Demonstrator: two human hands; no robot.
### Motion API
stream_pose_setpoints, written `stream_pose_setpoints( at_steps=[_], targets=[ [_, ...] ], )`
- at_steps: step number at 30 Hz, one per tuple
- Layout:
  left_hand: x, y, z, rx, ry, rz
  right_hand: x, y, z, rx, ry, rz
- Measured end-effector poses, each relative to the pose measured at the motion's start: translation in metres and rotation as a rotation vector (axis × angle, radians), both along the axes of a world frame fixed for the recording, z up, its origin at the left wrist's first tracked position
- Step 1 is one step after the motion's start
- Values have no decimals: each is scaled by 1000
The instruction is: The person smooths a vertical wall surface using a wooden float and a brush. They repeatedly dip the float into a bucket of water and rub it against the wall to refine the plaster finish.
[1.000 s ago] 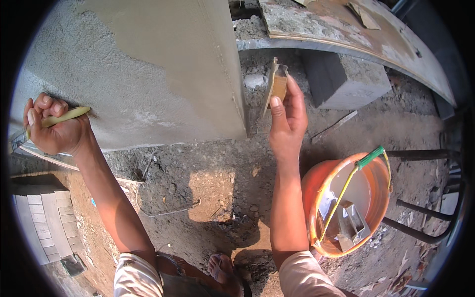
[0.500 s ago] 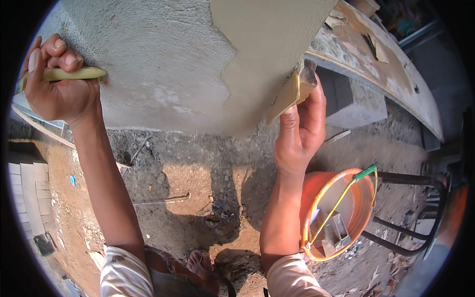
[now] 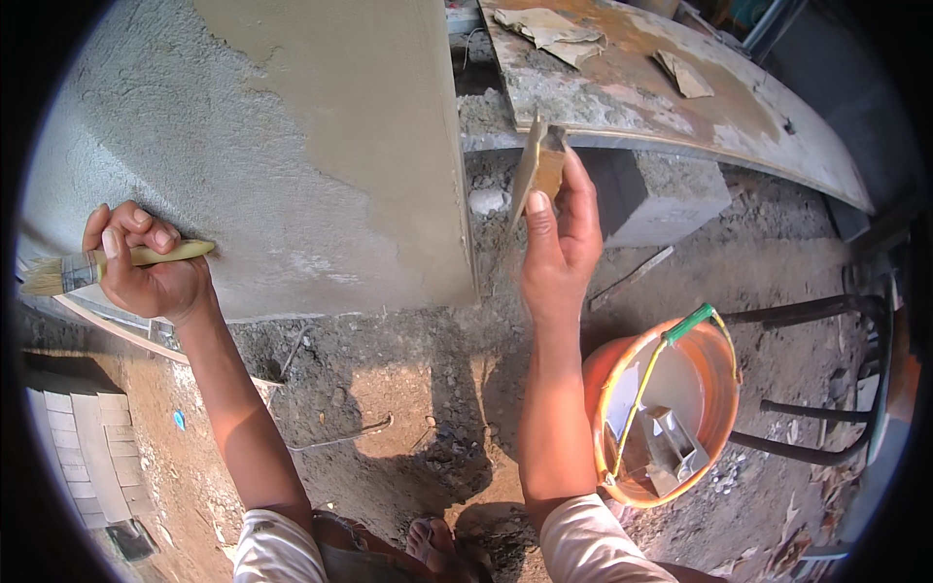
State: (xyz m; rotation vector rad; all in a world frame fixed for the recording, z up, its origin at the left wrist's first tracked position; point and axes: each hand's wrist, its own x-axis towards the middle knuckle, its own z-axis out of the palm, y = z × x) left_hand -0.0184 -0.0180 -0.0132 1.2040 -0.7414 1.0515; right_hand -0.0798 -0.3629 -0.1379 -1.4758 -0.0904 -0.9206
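My left hand (image 3: 146,282) is closed around a paintbrush (image 3: 47,275) with a pale yellow-green handle; its bristles point left and its handle end lies close to the plastered wall (image 3: 185,136). The wall is rough grey on the left, with a smoother, browner coat (image 3: 360,107) along its right side. In my right hand (image 3: 562,253) is a small plastering float (image 3: 549,173), a thin flat plate with a wooden grip, held upright between thumb and fingers. The float stands just right of the wall's right edge, apart from it.
An orange bucket (image 3: 590,384) with a yellow, green-gripped handle holds cloudy water and a metal tool (image 3: 671,442). Behind it are a grey block (image 3: 671,199) and a stained board (image 3: 622,92) with scraps of paper. A black metal frame (image 3: 875,389) stands right; stacked bricks (image 3: 68,428) lie left.
My right hand and the float have come away from the wall's right edge. The view has shifted, so the wall sits further left and lower. The left hand still holds the brush.
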Motion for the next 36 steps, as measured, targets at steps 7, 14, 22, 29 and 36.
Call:
stream_pose_setpoints(
  at_steps=[7, 14, 22, 29, 36],
  targets=[
    [-1, -22, 3, -32, 18, 39, -32, 10, 33, -49, -129, 223],
    [-7, -18, -1, -59, -5, 13, -1, 22, 37, -140, -135, 92],
    [-4, -20, -6, -63, 17, -11, 63, -1, 45, -216, 32, -154],
    [-1, -11, -2, -78, -1, 56, -17, -6, 59, -91, -194, 79],
    [-1, -19, 2, -82, 10, 81, -4, 10, 67, -234, -230, 64]
  ],
)
